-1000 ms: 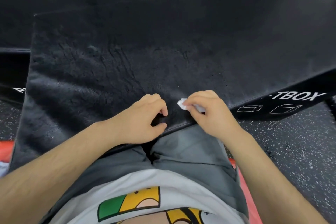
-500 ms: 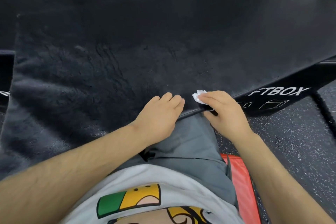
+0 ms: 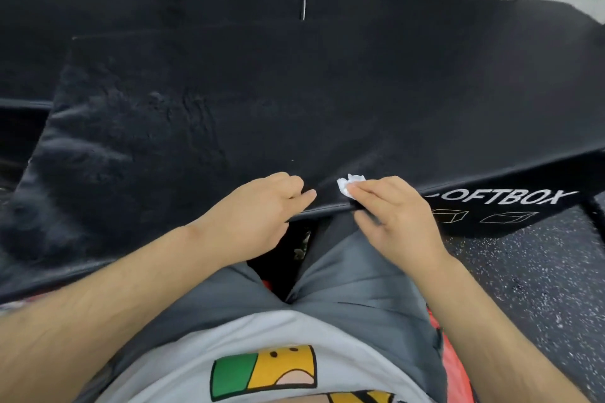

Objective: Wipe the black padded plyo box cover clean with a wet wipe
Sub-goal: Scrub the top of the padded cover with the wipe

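Cover: the black padded plyo box cover (image 3: 294,108) lies spread wide in front of the seated person. Its near edge is at the lap and its nap is ruffled on the left side.
Wipe: a small white crumpled wet wipe (image 3: 348,185) sits on the cover's near edge, right of centre, poking out past the fingertips.
Right hand: the right hand (image 3: 399,216) pinches the wipe, fingers curled over it, holding it down on the fabric.
Left hand: the left hand (image 3: 262,216) is on the same edge just beside it, fingers curled. I cannot tell whether it grips the fabric or only rests there.
Progress: probably early, since the wipe is at the near edge and a broad stretch lies beyond it.
Risks:
- The wad is tiny against plush nap, so it may shred and shed lint. A white speck (image 3: 292,160) lies nearby.
- If the fabric is unanchored, it could bunch under a stroke.
- The far corners are likely to be missed from this seat.
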The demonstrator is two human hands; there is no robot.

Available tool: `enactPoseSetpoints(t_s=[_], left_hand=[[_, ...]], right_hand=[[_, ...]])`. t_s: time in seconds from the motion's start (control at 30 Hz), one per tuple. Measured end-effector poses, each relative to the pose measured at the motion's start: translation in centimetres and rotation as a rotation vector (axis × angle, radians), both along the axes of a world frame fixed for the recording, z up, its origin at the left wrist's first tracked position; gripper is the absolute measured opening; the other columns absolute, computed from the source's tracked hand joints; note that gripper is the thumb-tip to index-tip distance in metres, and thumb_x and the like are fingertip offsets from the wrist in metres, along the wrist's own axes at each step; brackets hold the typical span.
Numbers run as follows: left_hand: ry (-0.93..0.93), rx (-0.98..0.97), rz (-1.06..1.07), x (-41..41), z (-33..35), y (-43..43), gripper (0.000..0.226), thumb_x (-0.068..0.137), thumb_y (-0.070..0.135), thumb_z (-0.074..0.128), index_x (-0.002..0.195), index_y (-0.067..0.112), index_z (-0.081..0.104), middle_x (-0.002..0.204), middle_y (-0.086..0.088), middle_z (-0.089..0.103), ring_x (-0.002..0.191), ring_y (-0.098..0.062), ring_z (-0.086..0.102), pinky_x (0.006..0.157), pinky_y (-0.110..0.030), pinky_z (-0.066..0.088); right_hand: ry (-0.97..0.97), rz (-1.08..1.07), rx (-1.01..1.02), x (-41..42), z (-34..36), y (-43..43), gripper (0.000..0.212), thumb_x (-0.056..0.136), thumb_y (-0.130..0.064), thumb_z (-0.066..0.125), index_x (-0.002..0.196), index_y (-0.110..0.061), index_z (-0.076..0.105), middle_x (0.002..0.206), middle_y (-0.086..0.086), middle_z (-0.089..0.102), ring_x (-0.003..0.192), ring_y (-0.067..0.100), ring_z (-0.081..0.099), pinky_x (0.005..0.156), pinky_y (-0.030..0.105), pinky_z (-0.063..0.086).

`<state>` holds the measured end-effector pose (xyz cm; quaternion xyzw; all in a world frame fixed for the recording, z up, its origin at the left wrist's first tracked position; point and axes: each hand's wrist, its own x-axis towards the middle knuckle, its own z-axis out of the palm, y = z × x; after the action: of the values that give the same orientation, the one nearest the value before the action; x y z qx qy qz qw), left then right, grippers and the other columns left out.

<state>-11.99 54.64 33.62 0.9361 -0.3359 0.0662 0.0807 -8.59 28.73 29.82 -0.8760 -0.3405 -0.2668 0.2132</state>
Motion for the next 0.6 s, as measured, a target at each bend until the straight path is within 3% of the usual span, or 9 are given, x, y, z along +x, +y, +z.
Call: enactPoseSetpoints(t_s=[0.1,0.2,0.3,0.4,0.5,0.6], left_hand=[[0.014,-0.010,0.026,-1.0,0.4,3.0,0.064,0.068,0.001,0.077,0.130,0.007,0.064,0.089,0.002,0.055,0.077,-0.017,0.054,0.074,-0.023,0.041],[0.043,-0.026,0.066,-2.6,0.5,6.4,0.053,0.079,0.009,0.062,0.132,0.012,0.064,0.092,0.005,0.056,0.085,-0.012,0.051,0.073,-0.024,0.050],[0.115,-0.043,0.114,-4.7,0.2,10.2,0.053,0.086,0.019,0.045,0.136,0.016,0.061,0.100,0.005,0.059,0.092,-0.014,0.056,0.075,-0.032,0.056],[0.150,-0.044,0.131,-5.7,-0.2,11.5,0.053,0.086,0.020,0.047,0.138,0.016,0.060,0.106,0.002,0.062,0.094,-0.017,0.058,0.081,-0.032,0.053],[0.189,-0.092,0.144,-6.0,-1.3,11.7,0.047,0.089,0.025,0.055,0.135,0.017,0.060,0.109,0.002,0.059,0.096,-0.017,0.056,0.086,-0.029,0.046],[0.283,-0.227,0.173,-6.4,-2.5,11.9,0.041,0.091,0.038,0.069,0.128,0.024,0.058,0.116,0.009,0.052,0.106,-0.010,0.053,0.092,-0.029,0.046]], right_hand=[[-0.019,0.039,-0.017,-0.5,0.3,2.6,0.045,0.074,0.006,0.073,0.116,-0.007,0.073,0.107,0.001,0.071,0.079,0.024,0.055,0.077,0.031,0.051],[0.013,0.097,-0.002,-1.6,0.2,5.7,0.043,0.074,0.007,0.071,0.115,-0.006,0.073,0.105,0.002,0.071,0.073,0.027,0.056,0.070,0.036,0.052],[0.132,0.222,-0.041,-3.2,0.1,9.1,0.042,0.079,-0.001,0.066,0.121,-0.009,0.071,0.114,-0.001,0.069,0.092,0.025,0.061,0.078,0.037,0.051],[0.285,0.304,-0.042,-4.1,1.4,10.3,0.033,0.092,-0.023,0.064,0.124,-0.022,0.070,0.125,-0.014,0.065,0.121,0.015,0.053,0.098,0.028,0.040],[0.380,0.299,-0.051,-3.4,1.4,12.2,0.021,0.100,-0.028,0.057,0.112,-0.034,0.073,0.119,-0.026,0.066,0.111,0.012,0.050,0.094,0.031,0.037],[0.499,0.416,-0.065,-3.1,-0.4,14.5,0.021,0.102,-0.021,0.057,0.112,-0.025,0.074,0.120,-0.018,0.069,0.103,0.014,0.055,0.091,0.031,0.047]])
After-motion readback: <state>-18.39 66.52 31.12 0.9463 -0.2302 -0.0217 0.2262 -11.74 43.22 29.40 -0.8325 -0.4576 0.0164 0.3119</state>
